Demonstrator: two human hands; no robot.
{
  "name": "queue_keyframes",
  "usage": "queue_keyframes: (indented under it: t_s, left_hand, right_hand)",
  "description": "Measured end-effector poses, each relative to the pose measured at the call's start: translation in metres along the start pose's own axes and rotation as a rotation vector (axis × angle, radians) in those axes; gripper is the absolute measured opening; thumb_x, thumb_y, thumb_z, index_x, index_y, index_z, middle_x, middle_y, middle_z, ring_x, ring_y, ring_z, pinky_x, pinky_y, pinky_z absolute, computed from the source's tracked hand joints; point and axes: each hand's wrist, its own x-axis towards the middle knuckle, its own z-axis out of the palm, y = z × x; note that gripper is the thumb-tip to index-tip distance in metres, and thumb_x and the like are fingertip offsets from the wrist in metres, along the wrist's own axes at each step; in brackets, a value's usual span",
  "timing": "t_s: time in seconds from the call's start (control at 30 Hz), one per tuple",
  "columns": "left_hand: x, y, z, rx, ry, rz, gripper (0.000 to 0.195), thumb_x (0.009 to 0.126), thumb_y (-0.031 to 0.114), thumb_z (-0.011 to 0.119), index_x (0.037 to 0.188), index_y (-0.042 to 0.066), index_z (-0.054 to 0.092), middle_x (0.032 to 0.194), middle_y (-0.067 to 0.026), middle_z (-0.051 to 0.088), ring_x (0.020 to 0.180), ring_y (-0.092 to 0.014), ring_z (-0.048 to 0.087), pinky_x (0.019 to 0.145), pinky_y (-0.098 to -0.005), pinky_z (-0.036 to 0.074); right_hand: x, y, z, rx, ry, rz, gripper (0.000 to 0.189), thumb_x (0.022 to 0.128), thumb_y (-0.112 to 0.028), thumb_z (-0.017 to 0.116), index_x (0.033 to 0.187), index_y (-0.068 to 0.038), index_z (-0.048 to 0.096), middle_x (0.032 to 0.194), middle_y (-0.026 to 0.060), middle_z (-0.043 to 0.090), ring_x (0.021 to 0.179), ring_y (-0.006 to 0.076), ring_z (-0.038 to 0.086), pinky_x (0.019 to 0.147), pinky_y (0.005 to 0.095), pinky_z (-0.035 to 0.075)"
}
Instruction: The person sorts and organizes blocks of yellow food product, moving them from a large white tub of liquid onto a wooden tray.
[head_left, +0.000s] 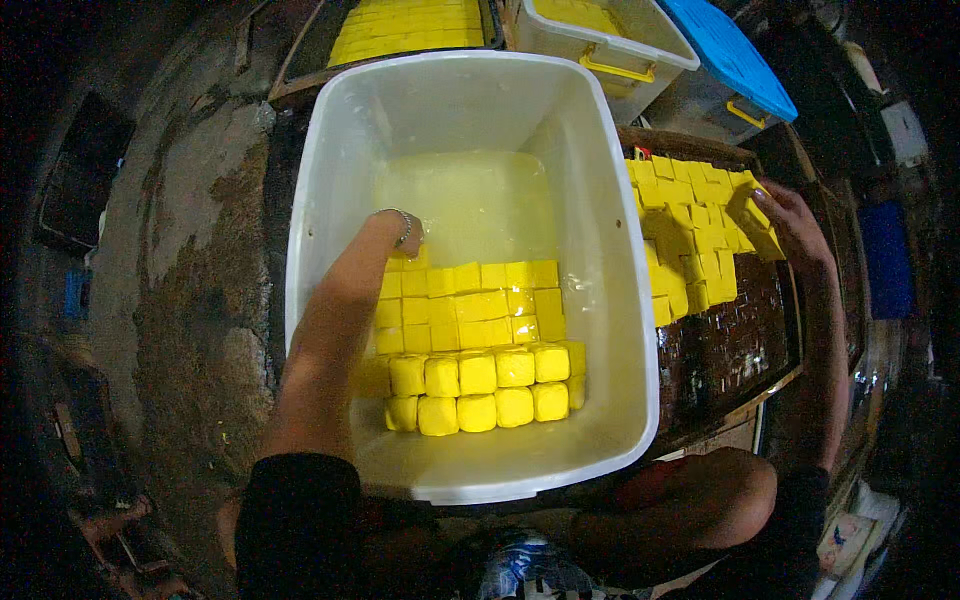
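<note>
A large white plastic tub (469, 67) stands before me with yellowish liquid in it. Rows of yellow blocks (476, 373), probably tofu, are stacked in its near half. My left hand (403, 229), with a chain bracelet at the wrist, reaches into the tub at the far left end of the rows; its fingers touch a yellow block, and their grip is partly hidden. On the right, my right hand (784, 217) holds yellow blocks at the right edge of a pile of loose yellow blocks (686, 225) on a dark, wet, wood-edged tray (720, 360).
Behind the tub is a dark-edged tray of yellow blocks (409, 30). Beside it stand a clear bin with a yellow handle (619, 67) and another bin with a blue lid (735, 56). Wet, rough floor (195, 247) lies left. My bent knee (739, 487) is near the tub's lower right.
</note>
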Motion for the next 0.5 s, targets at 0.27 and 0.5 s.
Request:
queue_keyframes:
  t_s: [0.27,0.5]
  left_hand:
    - [-0.017,0.004,0.016,-0.471,0.225,-0.305,0.032,0.082,0.027,0.072,0.110,0.012,0.074,0.114,-0.0120,0.072,0.105,-0.033,0.068,0.092,-0.0430,0.055]
    - [-0.043,0.017,0.018,-0.450,0.356,-0.325,0.029,0.075,0.025,0.078,0.101,0.011,0.076,0.105,-0.0164,0.072,0.101,-0.034,0.069,0.087,-0.0437,0.055]
  right_hand:
    - [0.106,-0.177,0.301,-0.662,-0.869,-0.558,0.054,0.083,-0.049,0.075,0.107,-0.002,0.072,0.099,0.0115,0.073,0.091,0.0185,0.067,0.081,0.0340,0.052]
    - [0.168,-0.066,0.466,-0.912,-0.865,-0.402,0.059,0.075,-0.056,0.079,0.104,-0.004,0.074,0.085,0.0116,0.074,0.075,0.0267,0.068,0.070,0.0399,0.054]
